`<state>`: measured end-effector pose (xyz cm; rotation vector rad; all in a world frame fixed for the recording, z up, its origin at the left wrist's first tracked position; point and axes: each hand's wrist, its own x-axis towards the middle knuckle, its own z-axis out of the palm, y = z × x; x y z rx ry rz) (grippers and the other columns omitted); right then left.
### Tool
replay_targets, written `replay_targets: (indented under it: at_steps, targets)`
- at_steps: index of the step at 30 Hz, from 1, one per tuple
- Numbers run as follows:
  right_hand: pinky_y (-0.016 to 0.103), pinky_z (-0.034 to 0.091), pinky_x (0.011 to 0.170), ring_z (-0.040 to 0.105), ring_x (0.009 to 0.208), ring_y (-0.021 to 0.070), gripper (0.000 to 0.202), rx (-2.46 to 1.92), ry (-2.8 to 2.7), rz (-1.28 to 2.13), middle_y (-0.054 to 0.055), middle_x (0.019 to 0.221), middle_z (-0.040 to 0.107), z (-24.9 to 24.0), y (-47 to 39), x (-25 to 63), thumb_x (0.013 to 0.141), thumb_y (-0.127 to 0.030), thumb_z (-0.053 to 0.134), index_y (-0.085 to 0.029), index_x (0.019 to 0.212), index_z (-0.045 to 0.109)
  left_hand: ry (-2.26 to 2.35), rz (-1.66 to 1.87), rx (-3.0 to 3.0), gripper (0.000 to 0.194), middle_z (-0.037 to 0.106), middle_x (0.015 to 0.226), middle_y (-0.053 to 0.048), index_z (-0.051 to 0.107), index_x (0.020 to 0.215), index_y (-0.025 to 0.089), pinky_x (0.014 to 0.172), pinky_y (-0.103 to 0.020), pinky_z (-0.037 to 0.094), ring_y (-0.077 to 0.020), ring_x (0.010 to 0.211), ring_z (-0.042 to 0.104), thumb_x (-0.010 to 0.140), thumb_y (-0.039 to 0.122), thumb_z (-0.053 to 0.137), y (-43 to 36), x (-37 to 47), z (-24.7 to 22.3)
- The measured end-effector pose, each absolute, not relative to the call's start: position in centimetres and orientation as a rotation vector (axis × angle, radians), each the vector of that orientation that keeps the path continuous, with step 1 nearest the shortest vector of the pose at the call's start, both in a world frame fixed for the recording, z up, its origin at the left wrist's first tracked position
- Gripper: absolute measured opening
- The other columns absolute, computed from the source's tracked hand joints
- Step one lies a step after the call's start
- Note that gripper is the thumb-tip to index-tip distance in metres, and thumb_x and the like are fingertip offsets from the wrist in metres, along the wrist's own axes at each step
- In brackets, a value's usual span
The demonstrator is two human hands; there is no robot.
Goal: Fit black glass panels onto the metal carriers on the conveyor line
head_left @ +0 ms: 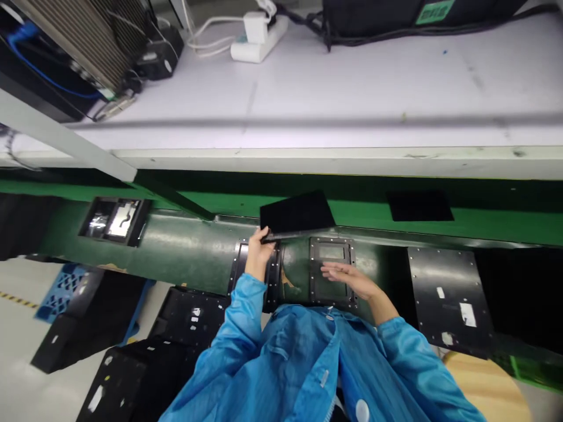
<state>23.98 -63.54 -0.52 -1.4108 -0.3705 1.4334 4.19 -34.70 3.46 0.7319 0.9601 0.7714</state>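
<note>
Containers first: two-bay black tray [141, 221] at far left of the green surface [189, 246]. Its right bay has a pale rectangular piece [116, 224] with a dark curved mark; left bay shows glare, contents unclear. Right black frame [313, 271] lies in front of the torso, green showing through its openings. Left black frame [273, 281] is partly hidden by the arm. Black cases [118, 375] stand lower left, insides can't be seen.

Left hand [260, 253]: forearm reaching forward, grip narrow, pinching the near-left corner of the dark flat panel [297, 214]. Panel is tilted, along the far side of the surface, beyond both frames. Right hand [349, 278]: over the right frame, fingers extended and pointing left, grip loose, holding nothing; contact with the frame can't be told. Screwed black plate [448, 293] with white labels sits further right.
</note>
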Motion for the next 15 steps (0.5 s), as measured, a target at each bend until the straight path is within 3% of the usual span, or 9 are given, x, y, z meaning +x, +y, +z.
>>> replay_targets:
  at_steps: [3, 6, 11, 15]
  targets:
    - [0.054, 0.061, 0.105, 0.077, 0.117, 0.0342, 0.053, -1.177, -0.295, 1.435, 0.019, 0.131, 0.078, 1.8, -63.5, 23.2, 0.087, -0.055, 0.084, -0.019, 0.127, 0.079, 0.918, 0.592, 0.624, 0.022, 0.08, 0.106, -0.012, 0.069, 0.093, 0.021, 0.103, -0.053, 0.06, -0.0328, 0.119, 0.074, 0.084, 0.039, 0.078, -42.4, 4.7, 2.3]
    - [0.059, 0.061, 0.104, 0.076, 0.118, 0.0378, 0.052, -1.019, -0.16, 1.412, 0.017, 0.121, 0.081, 2.7, -64.3, 22.7, 0.094, -0.066, 0.07, -0.019, 0.114, 0.079, 0.919, 0.491, 0.554, 0.024, 0.082, 0.108, -0.015, 0.071, 0.094, 0.02, 0.108, -0.059, 0.059, -0.0373, 0.123, 0.074, 0.08, 0.037, 0.081, -47.9, 4.9, 1.3]
    - [0.063, 0.059, 0.103, 0.068, 0.129, 0.0389, 0.046, -1.007, -0.018, 1.171, 0.01, 0.123, 0.081, 2.5, -65.0, 21.2, 0.098, -0.064, 0.06, -0.029, 0.122, 0.077, 1.0, 0.421, 0.465, 0.023, 0.082, 0.102, -0.013, 0.071, 0.093, 0.021, 0.105, -0.064, 0.061, -0.0386, 0.117, 0.077, 0.079, 0.034, 0.084, -52.7, 5.1, 0.8]
    - [0.066, 0.057, 0.105, 0.066, 0.13, 0.0387, 0.053, -1.017, -0.134, 1.222, 0.011, 0.132, 0.078, 1.8, -66.2, 20.5, 0.094, -0.062, 0.063, -0.029, 0.134, 0.072, 1.016, 0.449, 0.454, 0.025, 0.082, 0.105, -0.01, 0.07, 0.095, 0.021, 0.103, -0.057, 0.063, -0.034, 0.111, 0.079, 0.077, 0.026, 0.086, -55.3, 5.2, 0.9]
